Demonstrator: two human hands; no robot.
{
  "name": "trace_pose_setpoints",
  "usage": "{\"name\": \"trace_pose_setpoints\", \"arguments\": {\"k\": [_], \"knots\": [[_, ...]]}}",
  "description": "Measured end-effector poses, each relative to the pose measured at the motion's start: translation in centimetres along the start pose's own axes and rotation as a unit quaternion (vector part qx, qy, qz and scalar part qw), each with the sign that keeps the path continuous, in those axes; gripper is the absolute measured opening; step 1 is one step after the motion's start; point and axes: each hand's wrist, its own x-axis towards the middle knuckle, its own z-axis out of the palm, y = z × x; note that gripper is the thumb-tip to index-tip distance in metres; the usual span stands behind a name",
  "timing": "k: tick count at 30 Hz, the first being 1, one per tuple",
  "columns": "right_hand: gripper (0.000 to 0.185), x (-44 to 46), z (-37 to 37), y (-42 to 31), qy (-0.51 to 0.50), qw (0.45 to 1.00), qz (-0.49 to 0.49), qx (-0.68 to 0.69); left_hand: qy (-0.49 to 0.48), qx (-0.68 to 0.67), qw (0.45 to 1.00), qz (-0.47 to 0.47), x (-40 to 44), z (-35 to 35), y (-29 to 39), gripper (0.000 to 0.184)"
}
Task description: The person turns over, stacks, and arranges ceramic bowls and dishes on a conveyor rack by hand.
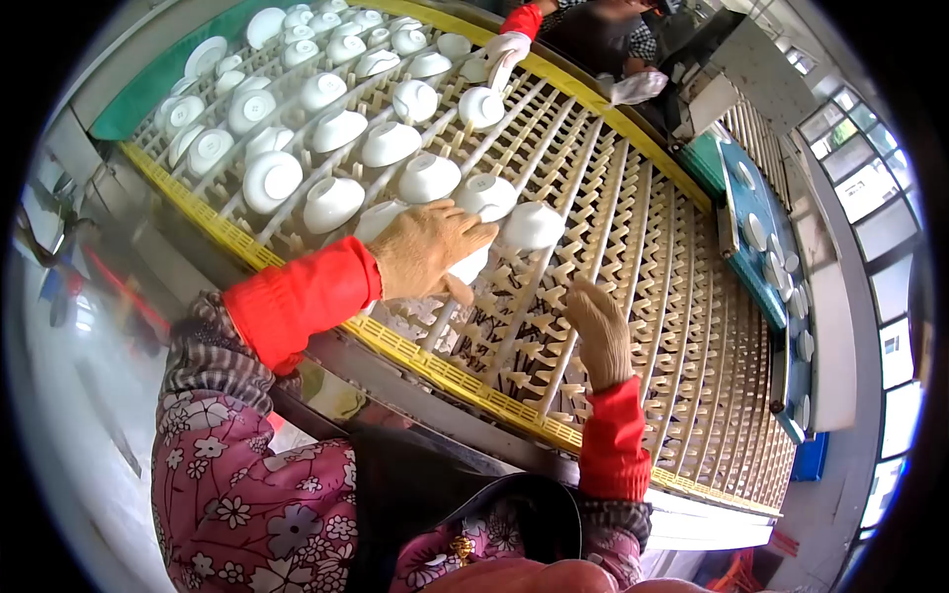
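My left hand [430, 247], in a tan knit glove with a red cuff, is closed on a white bowl [470, 265], its thumb low on the near side and its fingers over the top. The glove hides most of that bowl. Just beyond its fingertips stand a white bowl [535, 226] and another white bowl [485, 197]. My right hand [599, 336], gloved the same way, hovers over the pegged conveyor belt [682, 326]. Its fingers are curled together, with nothing visible in them.
Many white bowls [272, 182] lie bottom-up on the belt's left part. Yellow rails [460, 390] edge the belt. Across it, a person's gloved hand [507, 51] reaches to a bowl [481, 106]. White pieces [754, 232] lie on a blue-green belt [741, 193] at right.
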Motion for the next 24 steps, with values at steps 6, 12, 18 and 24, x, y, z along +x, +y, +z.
{"name": "trace_pose_setpoints", "arguments": {"k": [6,12,18,24], "knots": [[0.057,-7.5,-3.7,-2.9,-0.018,0.946,0.0,-0.323,-0.062,0.083,0.988,-0.114,1.5,0.3,-1.3,0.067],[0.063,-9.5,-5.1,-0.3,-0.01,0.908,-0.083,-0.41,0.191,0.055,0.962,-0.19,7.4,3.1,-7.1,0.065],[0.06,-9.3,-5.2,-0.1,0.004,0.916,-0.099,-0.389,0.105,0.028,0.957,-0.27,10.5,4.9,-11.4,0.06],[0.064,-9.6,-5.8,-0.1,-0.019,0.907,-0.075,-0.415,-0.109,0.032,0.975,-0.193,8.1,9.1,-11.2,0.059]]}}
